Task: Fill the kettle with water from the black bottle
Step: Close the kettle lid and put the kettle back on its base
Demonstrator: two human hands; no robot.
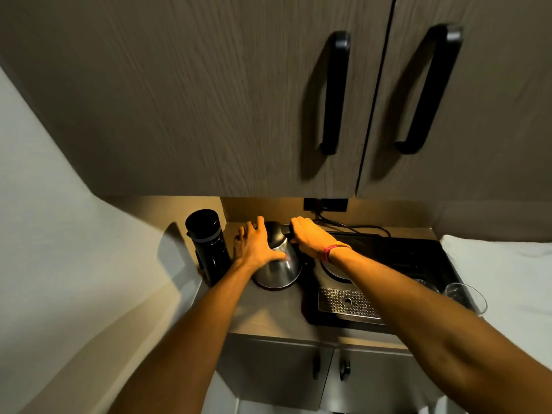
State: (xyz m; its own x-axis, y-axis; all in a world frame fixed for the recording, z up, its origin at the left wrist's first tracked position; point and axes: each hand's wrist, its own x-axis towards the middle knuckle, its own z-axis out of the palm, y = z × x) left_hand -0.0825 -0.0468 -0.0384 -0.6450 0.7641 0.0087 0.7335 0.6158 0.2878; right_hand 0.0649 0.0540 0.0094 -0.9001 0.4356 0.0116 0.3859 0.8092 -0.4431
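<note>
Right hand [310, 239] fingers around kettle [279, 265] handle, left hand [255, 245] spread flat against its side.

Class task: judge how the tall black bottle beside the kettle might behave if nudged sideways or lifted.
The black bottle stands tall and narrow, so a sideways nudge may tip it. Its round body would probably roll once down. Its glossy wall looks rigid and possibly slippery; weight cannot be judged.

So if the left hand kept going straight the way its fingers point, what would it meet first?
Probably the back wall under the cabinet. The left hand rests against the kettle, fingers pointing past its top; depth is unclear.
</note>
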